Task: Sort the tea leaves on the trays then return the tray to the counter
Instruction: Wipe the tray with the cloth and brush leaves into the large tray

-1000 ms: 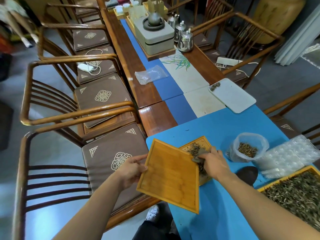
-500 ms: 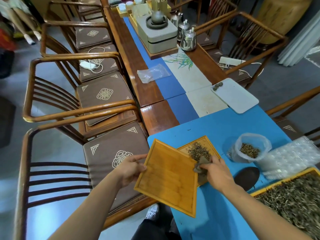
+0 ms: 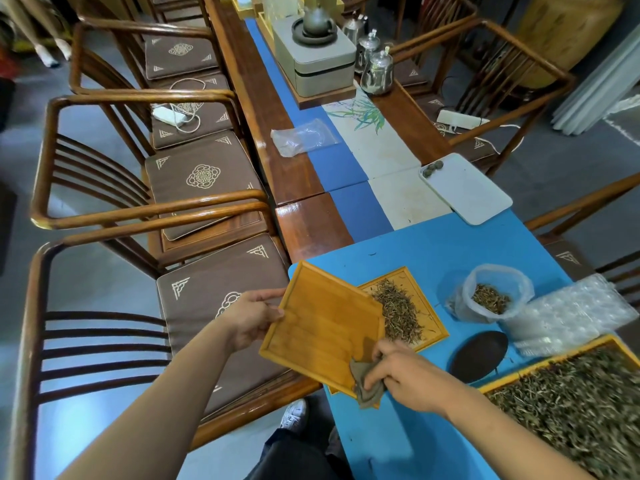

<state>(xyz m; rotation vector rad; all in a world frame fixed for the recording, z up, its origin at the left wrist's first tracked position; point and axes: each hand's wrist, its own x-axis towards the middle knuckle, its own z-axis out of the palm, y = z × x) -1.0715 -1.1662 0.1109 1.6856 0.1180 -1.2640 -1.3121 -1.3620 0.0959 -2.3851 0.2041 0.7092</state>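
My left hand (image 3: 250, 317) grips the left edge of an empty bamboo tray (image 3: 320, 325), held tilted above the table's near-left corner. My right hand (image 3: 403, 375) pinches a small grey-brown cloth (image 3: 365, 384) against the tray's lower right corner. Behind it a second bamboo tray (image 3: 427, 318) lies flat on the blue mat with a pile of tea leaves (image 3: 398, 313). A large tray (image 3: 512, 382) heaped with tea leaves (image 3: 581, 407) sits at the lower right.
A plastic bag of tea leaves (image 3: 491, 296), bubble wrap (image 3: 568, 313) and a dark oval scoop (image 3: 478, 355) lie on the blue mat (image 3: 415, 251). A white tray (image 3: 465, 188) lies farther back. Wooden chairs (image 3: 145, 216) line the table's left side.
My right hand with the cloth has slid from the upper right of the held tray, over the flat tray's leaves, down to the held tray's lower right corner. That pile now shows.
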